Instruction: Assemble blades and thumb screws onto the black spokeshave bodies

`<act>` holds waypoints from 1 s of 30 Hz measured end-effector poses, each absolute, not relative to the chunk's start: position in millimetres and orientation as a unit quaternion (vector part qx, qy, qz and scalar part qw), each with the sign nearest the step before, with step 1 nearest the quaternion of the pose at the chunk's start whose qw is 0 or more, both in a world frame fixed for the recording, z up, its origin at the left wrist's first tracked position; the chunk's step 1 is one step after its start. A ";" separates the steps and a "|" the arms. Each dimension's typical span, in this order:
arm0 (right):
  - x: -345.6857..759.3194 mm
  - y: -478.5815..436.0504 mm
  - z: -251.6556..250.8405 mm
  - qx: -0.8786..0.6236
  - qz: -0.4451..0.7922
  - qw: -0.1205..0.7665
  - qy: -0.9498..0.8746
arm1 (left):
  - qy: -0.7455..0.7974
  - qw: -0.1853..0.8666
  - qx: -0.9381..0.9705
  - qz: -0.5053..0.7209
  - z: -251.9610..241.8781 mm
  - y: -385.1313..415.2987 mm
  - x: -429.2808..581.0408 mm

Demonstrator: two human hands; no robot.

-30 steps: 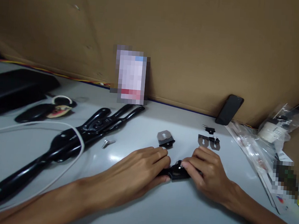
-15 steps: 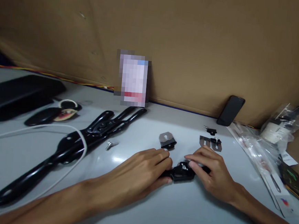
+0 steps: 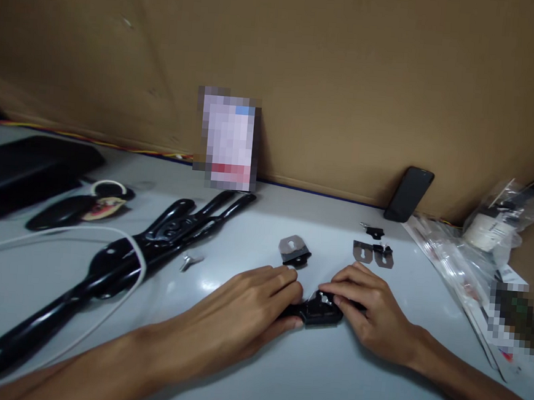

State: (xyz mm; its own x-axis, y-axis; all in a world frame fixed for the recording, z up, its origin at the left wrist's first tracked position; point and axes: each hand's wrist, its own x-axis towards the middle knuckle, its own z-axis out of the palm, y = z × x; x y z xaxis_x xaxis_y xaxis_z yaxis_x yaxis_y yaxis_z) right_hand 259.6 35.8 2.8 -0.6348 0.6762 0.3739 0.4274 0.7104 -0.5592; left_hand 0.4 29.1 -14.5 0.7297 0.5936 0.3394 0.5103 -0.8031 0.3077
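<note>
Now left hand (image 3: 251,310) and right hand (image 3: 371,313) pinch black bracket (image 3: 317,313) between them, right fingertips (image 3: 334,290) seemingly on its screw (image 3: 322,299).

Clamp (image 3: 317,310) between both hands; plates (image 3: 374,253) behind — phone (image 3: 408,194) farthest.

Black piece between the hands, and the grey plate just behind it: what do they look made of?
The black piece, gripped by the left hand and right hand, looks like glossy black-coated metal or hard plastic: it shows sharp highlights. The grey plate looks like bare, dull sheet metal: thin, flat, with a punched slot.
</note>
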 end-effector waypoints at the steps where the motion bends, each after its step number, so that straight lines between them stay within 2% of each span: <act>1: 259.4 35.7 2.7 -0.313 0.215 0.291 -0.878 | 0.297 0.097 0.925 0.217 -14.5 29.3 0.4; 23: 258.8 35.1 2.8 -0.297 0.197 0.295 -0.886 | 0.291 0.084 0.926 0.227 -13.8 28.6 -0.2; 30: 258.8 31.7 10.7 -0.305 0.238 0.279 -0.879 | 0.292 0.080 0.925 0.229 -14.9 29.8 0.0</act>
State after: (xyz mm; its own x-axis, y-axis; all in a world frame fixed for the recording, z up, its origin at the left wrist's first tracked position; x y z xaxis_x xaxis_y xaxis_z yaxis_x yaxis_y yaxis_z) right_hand 258.8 31.7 10.7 -0.6578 0.6690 0.3461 0.4034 0.7009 -0.5883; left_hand 0.0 29.8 -14.9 0.7249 0.5766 0.3770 0.5028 -0.8169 0.2825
